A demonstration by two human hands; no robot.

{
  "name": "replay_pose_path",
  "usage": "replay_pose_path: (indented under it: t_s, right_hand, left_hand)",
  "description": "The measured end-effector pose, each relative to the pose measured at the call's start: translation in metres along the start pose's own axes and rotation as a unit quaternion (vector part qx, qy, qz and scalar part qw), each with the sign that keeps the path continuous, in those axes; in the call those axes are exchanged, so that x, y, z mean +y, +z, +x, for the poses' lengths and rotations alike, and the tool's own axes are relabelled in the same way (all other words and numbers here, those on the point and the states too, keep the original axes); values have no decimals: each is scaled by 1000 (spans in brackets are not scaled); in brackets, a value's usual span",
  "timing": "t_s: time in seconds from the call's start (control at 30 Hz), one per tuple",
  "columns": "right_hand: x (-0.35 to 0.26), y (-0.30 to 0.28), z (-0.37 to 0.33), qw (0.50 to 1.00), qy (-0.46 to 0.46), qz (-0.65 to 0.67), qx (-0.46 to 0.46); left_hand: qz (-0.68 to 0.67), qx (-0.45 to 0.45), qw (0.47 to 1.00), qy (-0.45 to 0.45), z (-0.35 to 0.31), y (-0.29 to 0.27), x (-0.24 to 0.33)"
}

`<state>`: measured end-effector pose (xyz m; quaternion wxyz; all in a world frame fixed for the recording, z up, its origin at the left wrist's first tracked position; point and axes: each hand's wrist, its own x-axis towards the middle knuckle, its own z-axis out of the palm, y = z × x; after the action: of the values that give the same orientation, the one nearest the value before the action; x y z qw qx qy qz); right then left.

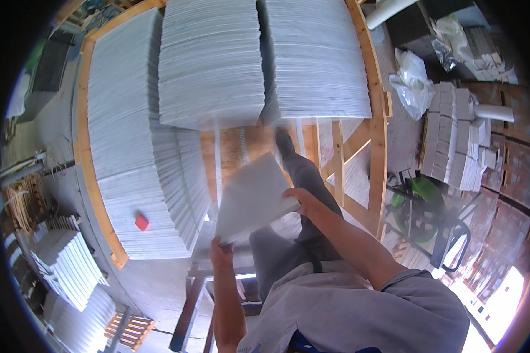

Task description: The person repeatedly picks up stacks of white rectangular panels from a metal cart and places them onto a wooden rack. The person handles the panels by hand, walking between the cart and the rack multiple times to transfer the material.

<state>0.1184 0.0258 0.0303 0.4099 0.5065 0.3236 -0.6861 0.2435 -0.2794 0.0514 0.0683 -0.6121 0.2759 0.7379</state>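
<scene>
A pale grey-white rectangular tile is held tilted in front of my body, between both hands. My left hand grips its near left corner. At the right edge, my right hand is closed round the tile, thumb on top. Beyond it, tall rows of similar tiles stand on edge, packed tightly: a middle row, a right row and a long left row. My foot is on the wooden base by the gap between the middle and right rows.
A wooden crate frame surrounds the rows, with slanted braces on the right. On the left row lies a small red object. A dark metal stand is near my left arm. White boxes and a wheeled green-and-black device stand at right.
</scene>
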Motion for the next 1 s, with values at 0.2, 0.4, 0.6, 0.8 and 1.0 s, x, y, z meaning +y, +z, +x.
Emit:
replay_pose_path:
  t_s: [0.2,0.4,0.6,0.8,1.0]
  right_hand:
    - [-4,3,34,990,-52,113,-62]
    - [-35,38,52,981,-68,169,-61]
    - [-49,53,65,978,-91,170,-77]
    - [-53,62,74,973,-121,175,-86]
    - [-55,70,78,971,-135,183,-78]
  left_hand:
    - [151,-34,986,68,35,47,52]
    - [607,-119,720,316,84,70,94]
    - [618,-110,711,317,126,74,125]
    - [593,-100,731,322,147,77,137]
    - [601,-101,708,356,152,79,145]
